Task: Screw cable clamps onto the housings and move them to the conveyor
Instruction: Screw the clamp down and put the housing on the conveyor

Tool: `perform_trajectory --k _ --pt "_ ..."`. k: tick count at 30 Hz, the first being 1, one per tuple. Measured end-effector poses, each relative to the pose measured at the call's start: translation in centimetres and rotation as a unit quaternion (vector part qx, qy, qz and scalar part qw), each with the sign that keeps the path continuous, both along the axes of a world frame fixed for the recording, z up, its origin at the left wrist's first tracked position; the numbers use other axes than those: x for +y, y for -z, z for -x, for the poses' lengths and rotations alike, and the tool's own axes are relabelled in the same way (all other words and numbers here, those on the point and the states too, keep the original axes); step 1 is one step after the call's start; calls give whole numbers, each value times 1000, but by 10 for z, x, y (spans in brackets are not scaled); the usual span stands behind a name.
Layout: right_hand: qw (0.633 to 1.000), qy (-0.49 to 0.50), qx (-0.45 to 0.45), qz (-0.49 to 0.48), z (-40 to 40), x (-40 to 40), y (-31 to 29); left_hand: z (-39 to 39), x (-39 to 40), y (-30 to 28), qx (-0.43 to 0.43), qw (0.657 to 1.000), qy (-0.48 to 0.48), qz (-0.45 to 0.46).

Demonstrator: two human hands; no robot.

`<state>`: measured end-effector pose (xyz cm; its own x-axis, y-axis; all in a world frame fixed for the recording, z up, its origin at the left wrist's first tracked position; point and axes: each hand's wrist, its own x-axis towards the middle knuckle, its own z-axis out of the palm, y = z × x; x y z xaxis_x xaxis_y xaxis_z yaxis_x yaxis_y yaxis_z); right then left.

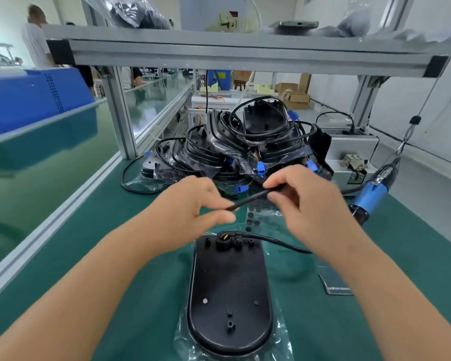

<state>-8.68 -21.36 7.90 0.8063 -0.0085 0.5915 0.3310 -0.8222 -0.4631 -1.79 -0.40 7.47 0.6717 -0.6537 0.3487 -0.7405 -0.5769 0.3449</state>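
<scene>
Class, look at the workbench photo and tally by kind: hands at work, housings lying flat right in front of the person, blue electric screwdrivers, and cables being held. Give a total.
Hands: 2, left hand and right hand
Housing lying flat in front: 1
Blue electric screwdriver: 1
Held cable: 1
Total: 5

Green-matted counter [130, 256] under an aluminium-frame shelf [245, 52] holding bagged dark parts. Blue crate [31, 97] far left; grey metal box [349, 152] far right with a blue-bodied electric screwdriver [372, 192] hanging in front of it. Cardboard boxes [294, 96] on the floor behind, person in white [35, 40] standing back left.
</scene>
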Motion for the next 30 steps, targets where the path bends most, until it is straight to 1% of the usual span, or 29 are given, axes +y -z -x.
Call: perform_trajectory --k 2,4,6,8,9,11,13,14,15,16,18,21,24,26,27,28,29,30 --pt "998 -54 17 2 1 12 8 9 16 3 19 998 -17 -49" --pt "995 -97 29 24 8 22 20 24 29 14 49 996 -49 -65" --pt "991 -118 45 47 21 26 35 45 39 30 71 992 -92 -46" --pt "989 -121 65 57 37 25 48 69 44 45 108 986 -128 6" --pt "990 -108 68 59 44 23 54 80 42 50 127 980 -147 36" --pt "997 -43 43 52 52 18 63 97 37 57 156 961 -205 99" --pt "998 59 6 31 55 12 67 104 27 58 182 935 -267 145" --pt "994 110 7 19 55 10 66 106 22 58 187 927 -285 157" --pt "989 147 28 9 55 9 64 106 18 58 190 920 -299 166" --pt "984 166 68 -1 55 9 63 105 15 58 189 916 -311 169" --pt "976 165 140 -20 55 11 65 105 9 60 174 914 -332 154" --pt "971 132 198 -33 54 18 68 102 4 66 164 915 -336 151" --pt "970 90 225 -22 54 24 69 96 3 74 222 900 -334 171" --pt "967 72 242 -31 54 27 70 93 1 74 263 894 -331 150" --pt "966 64 246 -43 55 28 71 92 0 71 284 892 -315 155" --pt "966 55 247 -57 55 29 71 90 1 70 318 881 -296 190" --pt "967 45 241 -70 55 32 72 90 1 69 360 859 -271 243" --pt "969 39 231 -77 55 34 72 88 2 68 403 830 -246 298"
